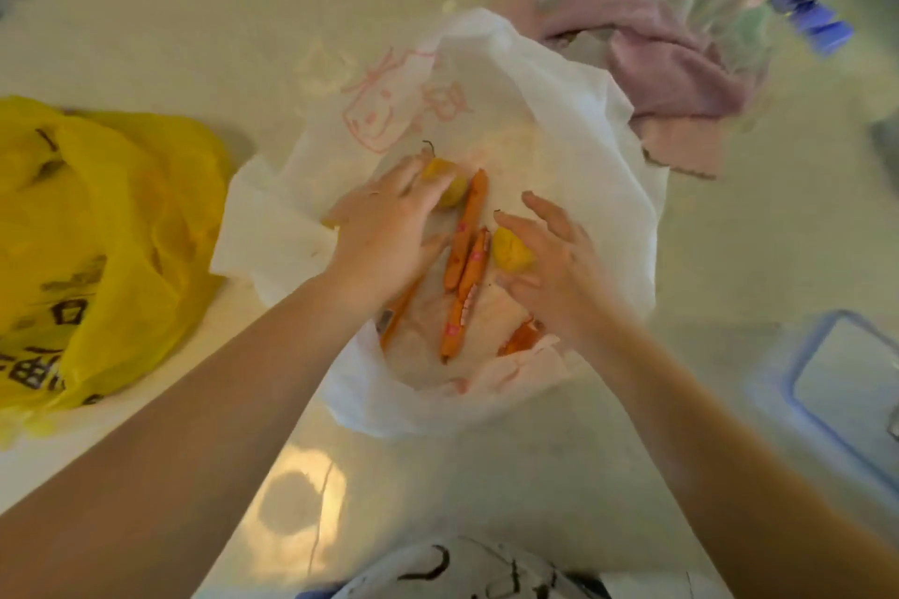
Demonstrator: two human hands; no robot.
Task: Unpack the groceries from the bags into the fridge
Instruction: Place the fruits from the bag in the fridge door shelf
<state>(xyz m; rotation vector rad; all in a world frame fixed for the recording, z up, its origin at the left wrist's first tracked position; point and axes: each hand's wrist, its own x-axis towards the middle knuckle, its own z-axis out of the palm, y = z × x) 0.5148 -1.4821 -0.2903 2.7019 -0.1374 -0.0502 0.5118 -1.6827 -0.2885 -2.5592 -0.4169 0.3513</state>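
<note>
Hands inside the white bag point(559, 122) on the counter, groceries not yet lifted.

From my head view, the left hand point(384, 234) lay fingers-straight over one yellow fruit point(450, 190); the right hand point(559, 268) seemingly cupped another point(511, 251), loosely. Packaged sausages point(467, 248) between looked light, slick, bendy; I'd grip them mid-length, the fruits gently around the belly.
</note>
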